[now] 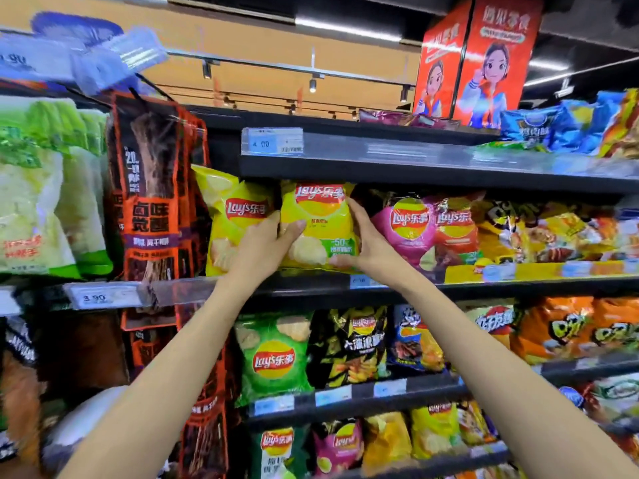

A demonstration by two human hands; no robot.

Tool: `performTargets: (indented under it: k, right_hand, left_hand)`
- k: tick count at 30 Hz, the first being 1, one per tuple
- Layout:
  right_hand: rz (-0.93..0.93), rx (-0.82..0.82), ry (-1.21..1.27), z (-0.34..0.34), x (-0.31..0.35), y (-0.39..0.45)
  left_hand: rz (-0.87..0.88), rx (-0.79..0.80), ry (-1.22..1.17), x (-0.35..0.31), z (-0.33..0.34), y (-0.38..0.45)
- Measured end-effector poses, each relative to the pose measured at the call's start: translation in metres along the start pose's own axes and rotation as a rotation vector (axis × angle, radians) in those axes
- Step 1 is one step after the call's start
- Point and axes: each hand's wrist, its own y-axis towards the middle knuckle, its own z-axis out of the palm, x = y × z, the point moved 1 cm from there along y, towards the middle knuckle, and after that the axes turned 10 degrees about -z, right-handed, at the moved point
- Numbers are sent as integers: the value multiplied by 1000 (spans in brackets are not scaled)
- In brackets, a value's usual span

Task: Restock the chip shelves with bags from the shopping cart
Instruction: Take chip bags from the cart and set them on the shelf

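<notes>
Partly hidden yellow chip bag (320, 224), left hand (266, 243), right hand (363, 240) gripping

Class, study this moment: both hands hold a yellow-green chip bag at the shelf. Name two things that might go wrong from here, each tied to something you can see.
1. The yellow-green bag sits tight between the yellow bag and the pink bag; pushing it in may crumple or topple a neighbour.
2. The left hand and right hand squeeze its sides, which could crush chips.
</notes>
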Motion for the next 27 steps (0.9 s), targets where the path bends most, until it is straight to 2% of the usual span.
performTargets:
  k: [6, 13, 17, 21, 27]
  right_hand:
    - [-71, -8, -60, -1, -25, 11]
    - [-201, -15, -115, 6, -47, 7]
    - [-210, -2, -76, 11, -49, 6]
    - [-220, 80, 5, 6, -47, 1]
    - [-145, 105, 15, -5, -49, -2]
  left_hand:
    - [-70, 20, -2, -5, 17, 5]
    - [-129, 118, -16, 1, 29, 12]
    - [-123, 146, -22, -2, 28, 8]
    - [-135, 139, -2, -4, 27, 4]
    - [-180, 177, 79, -6, 24, 5]
